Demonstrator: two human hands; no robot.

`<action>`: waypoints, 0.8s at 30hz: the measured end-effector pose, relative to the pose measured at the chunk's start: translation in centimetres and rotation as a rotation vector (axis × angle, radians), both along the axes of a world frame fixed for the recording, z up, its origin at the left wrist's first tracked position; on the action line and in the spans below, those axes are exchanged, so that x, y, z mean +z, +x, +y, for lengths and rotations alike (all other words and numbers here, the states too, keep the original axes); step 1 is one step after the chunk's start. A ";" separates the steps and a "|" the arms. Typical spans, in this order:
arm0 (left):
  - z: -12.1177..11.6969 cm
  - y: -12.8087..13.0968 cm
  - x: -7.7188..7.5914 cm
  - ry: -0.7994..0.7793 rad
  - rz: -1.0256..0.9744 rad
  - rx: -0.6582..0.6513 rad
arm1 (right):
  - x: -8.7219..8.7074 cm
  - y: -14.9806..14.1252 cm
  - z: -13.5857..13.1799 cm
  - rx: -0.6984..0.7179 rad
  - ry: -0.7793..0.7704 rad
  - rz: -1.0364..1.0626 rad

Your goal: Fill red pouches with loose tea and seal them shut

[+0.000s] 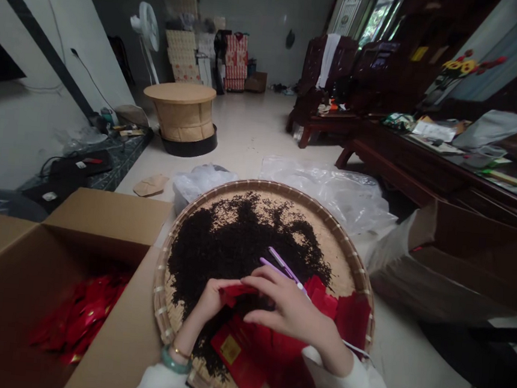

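My left hand [210, 301], wearing a green bangle and a thin gold bracelet, pinches a small red packet [234, 290] over a round woven bamboo tray [348, 250]. Close by on the right, my right hand [282, 305] is curved with thumb and fingers apart, its fingertips at the packet's edge. Just behind those fingers show two slim purple prongs [283, 265]; whether the hand holds them is unclear. Dark dried leaves, looking like tea [237, 234], cover much of the tray. Flat red packets [244, 353], one with a gold patch, lie under my hands.
An open cardboard box [116, 212] at left contains many red packets [87, 312]. Another open box [469, 267] stands at right. Clear plastic sheeting [331, 191] lies beyond the tray. Farther off are a round-topped drum [181, 93] and a cluttered dark wooden table [423, 172].
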State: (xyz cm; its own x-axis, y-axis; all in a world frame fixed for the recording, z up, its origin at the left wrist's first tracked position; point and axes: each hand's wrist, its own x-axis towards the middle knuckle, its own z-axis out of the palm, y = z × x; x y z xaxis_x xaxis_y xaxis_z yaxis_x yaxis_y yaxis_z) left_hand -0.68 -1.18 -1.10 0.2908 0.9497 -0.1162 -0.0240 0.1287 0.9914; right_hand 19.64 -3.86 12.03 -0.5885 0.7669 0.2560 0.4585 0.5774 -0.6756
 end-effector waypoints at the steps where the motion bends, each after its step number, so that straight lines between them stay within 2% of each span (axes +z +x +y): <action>1: 0.0 0.1 0.0 -0.009 -0.004 0.004 | -0.6 -0.1 0.0 0.001 0.004 0.033; 3: 0.0 0.4 0.0 -0.039 -0.009 0.008 | -1.9 -0.1 0.3 -0.036 0.037 0.133; 6: -0.1 0.8 -0.1 -0.109 -0.028 0.003 | -3.3 0.2 0.9 -0.195 0.095 0.300; 9: -0.2 1.0 -0.3 -0.162 -0.054 0.014 | -3.5 0.9 1.4 -0.363 0.052 0.402; 11: -0.3 1.2 -0.3 -0.187 -0.068 0.025 | -3.2 1.4 1.6 -0.425 0.021 0.399; 15: -0.4 1.3 -0.1 -0.226 -0.107 0.036 | -2.7 1.5 1.4 -0.408 0.015 0.296; 19: -0.4 1.6 0.2 -0.244 -0.127 0.024 | -3.6 0.7 1.4 -0.341 -0.028 0.281; 22: -0.4 1.6 0.2 -0.237 -0.111 0.018 | -4.1 0.5 1.7 -0.374 -0.031 0.322; 24: -0.4 1.6 0.2 -0.230 -0.100 0.021 | -3.9 1.0 1.7 -0.413 -0.049 0.349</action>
